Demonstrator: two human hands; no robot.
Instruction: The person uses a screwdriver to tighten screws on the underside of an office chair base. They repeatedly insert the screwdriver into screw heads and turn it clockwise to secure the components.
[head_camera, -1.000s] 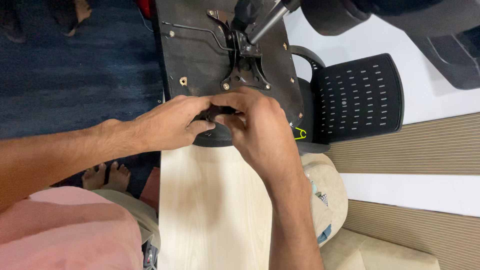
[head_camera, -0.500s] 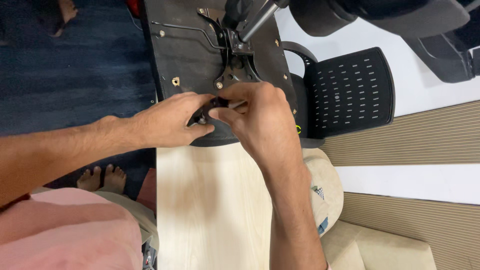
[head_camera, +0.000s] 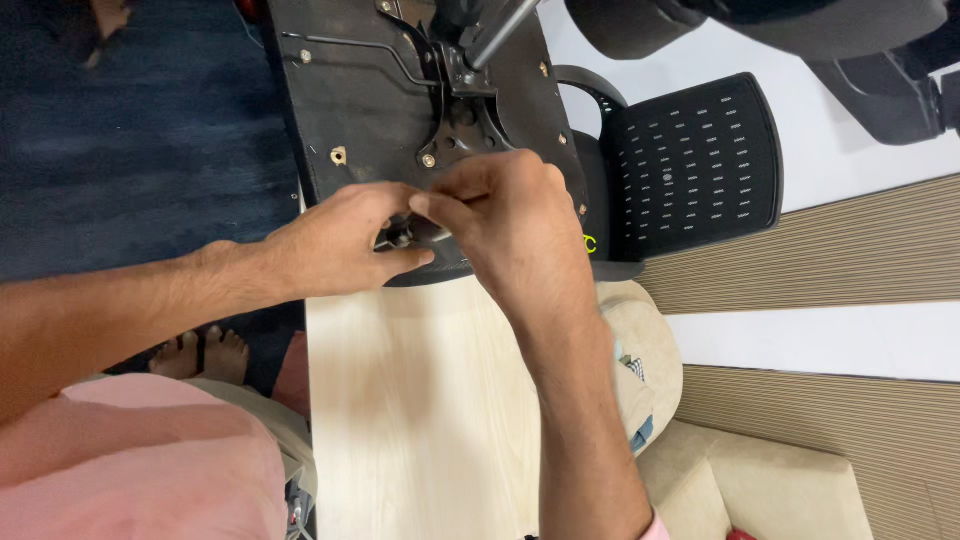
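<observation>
An upturned black office chair seat (head_camera: 350, 110) lies on the far end of a pale wooden table (head_camera: 420, 400), its metal mechanism and gas-lift column (head_camera: 470, 50) facing up. My left hand (head_camera: 335, 245) presses on the seat's near edge, fingers curled around a small dark metal part (head_camera: 400, 238). My right hand (head_camera: 505, 215) meets it from the right and pinches the same part between thumb and fingertips. What exactly the part is stays hidden under my fingers.
The chair's perforated black backrest (head_camera: 695, 165) sticks out to the right over a white floor. A beige cushioned seat (head_camera: 700, 470) sits right of the table. Dark blue carpet lies to the left, with bare feet (head_camera: 200, 350) beside the table.
Both hands have stayed on the seat's near edge. My right fingers have closed in toward the left hand's fingertips over the small part. The view has shifted slightly.
</observation>
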